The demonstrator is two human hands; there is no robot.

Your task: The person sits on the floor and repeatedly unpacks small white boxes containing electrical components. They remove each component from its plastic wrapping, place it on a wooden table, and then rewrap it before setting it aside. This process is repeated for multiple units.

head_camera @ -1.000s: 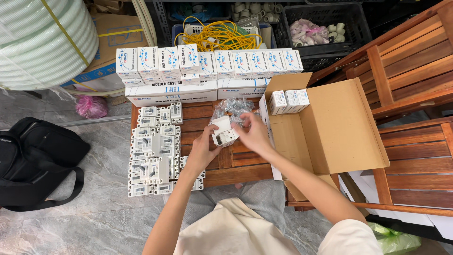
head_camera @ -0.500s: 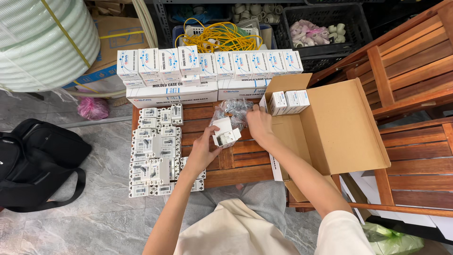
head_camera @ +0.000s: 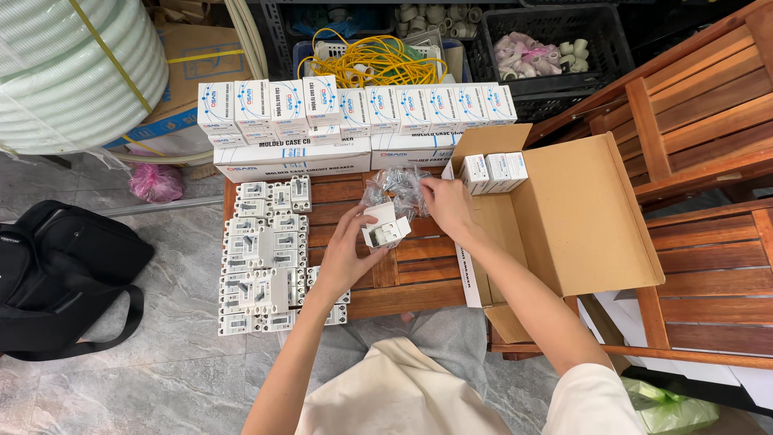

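The left hand, palm down, fingers closed, gripped a small white box above the wooden tabletop. The right hand reached forward, fingers pinching clear plastic bags.

I see a black backpack at nine o'clock, white hose coil at ten — yellow cable at twelve, wooden chairs at three.

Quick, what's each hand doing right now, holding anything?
Left hand: closed on a small white box.
Right hand: fingers on the clear plastic bag; whether it grips it cannot be told.
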